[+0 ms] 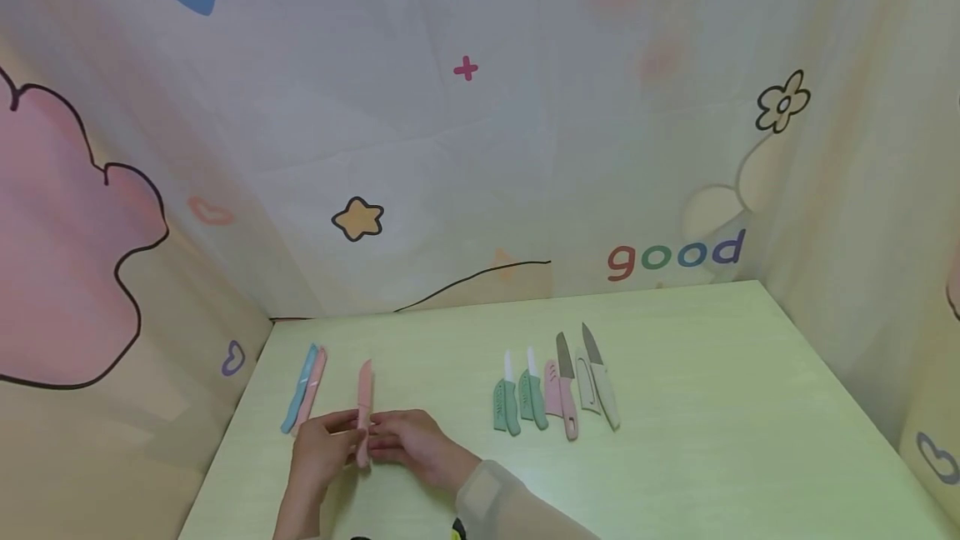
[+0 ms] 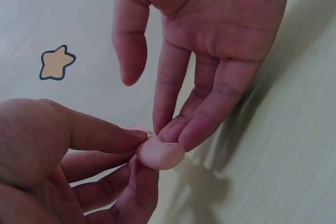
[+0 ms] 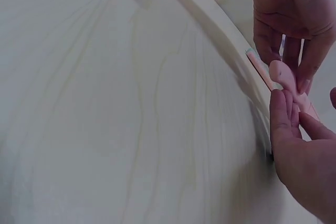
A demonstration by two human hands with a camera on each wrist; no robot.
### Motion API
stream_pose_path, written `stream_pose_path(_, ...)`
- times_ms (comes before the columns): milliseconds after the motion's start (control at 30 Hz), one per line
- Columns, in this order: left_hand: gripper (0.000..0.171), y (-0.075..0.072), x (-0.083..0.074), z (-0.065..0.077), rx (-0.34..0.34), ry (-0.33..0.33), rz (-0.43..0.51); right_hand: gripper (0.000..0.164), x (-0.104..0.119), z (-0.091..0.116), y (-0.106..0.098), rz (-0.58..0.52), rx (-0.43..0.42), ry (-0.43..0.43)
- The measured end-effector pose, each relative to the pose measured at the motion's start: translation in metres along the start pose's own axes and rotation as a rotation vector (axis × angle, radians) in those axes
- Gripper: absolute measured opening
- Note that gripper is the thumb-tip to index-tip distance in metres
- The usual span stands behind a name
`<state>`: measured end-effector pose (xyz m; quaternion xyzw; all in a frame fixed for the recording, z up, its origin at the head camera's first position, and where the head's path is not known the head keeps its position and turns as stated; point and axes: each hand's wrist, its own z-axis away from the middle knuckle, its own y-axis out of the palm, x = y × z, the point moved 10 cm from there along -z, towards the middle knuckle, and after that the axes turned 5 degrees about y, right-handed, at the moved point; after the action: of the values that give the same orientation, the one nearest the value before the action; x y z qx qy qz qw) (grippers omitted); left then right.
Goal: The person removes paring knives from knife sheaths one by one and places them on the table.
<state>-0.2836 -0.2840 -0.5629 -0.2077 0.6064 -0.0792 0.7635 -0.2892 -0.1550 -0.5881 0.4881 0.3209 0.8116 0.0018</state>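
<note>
A pink knife [image 1: 364, 390], its blade part also pink, points away from me above the left side of the table. My left hand [image 1: 324, 450] pinches its handle between thumb and fingers; the rounded handle end [image 2: 161, 153] faces the left wrist camera. From the other side my right hand [image 1: 420, 444] touches the handle with extended fingertips, its thumb [image 2: 133, 59] held off in the left wrist view. Just left of the hands lie a blue knife [image 1: 300, 390] and another pink knife [image 1: 317, 377], side by side, the pink one partly hidden by my left hand.
Right of my hands lies a row of knives beside their sheaths: two small green-handled knives [image 1: 512, 407], a pink-handled knife [image 1: 567, 390] and a cream-handled knife [image 1: 603, 386]. Behind the pale table [image 1: 712, 440] hangs a printed curtain [image 1: 480, 157], which also encloses both sides.
</note>
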Motion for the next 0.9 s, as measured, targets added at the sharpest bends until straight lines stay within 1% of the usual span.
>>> stream_pose_path(200, 0.033, 0.004, -0.003, 0.005, 0.029, -0.018, 0.026, 0.029, 0.0, 0.0, -0.003, 0.037, -0.006, 0.001)
stream_pose_path(467, 0.033, 0.006, -0.012, 0.011, 0.041, 0.029, 0.055, 0.025, 0.003, 0.004, -0.007, 0.067, -0.035, -0.009)
stream_pose_path(633, 0.032, 0.007, -0.015, 0.013, 0.046, 0.039, 0.072, 0.028, 0.003, 0.005, -0.008, 0.079, -0.034, -0.023)
stream_pose_path(900, 0.033, 0.011, -0.02, 0.019, 0.068, 0.066, 0.129, 0.029, 0.001, 0.006, -0.012, 0.044, -0.026, -0.023)
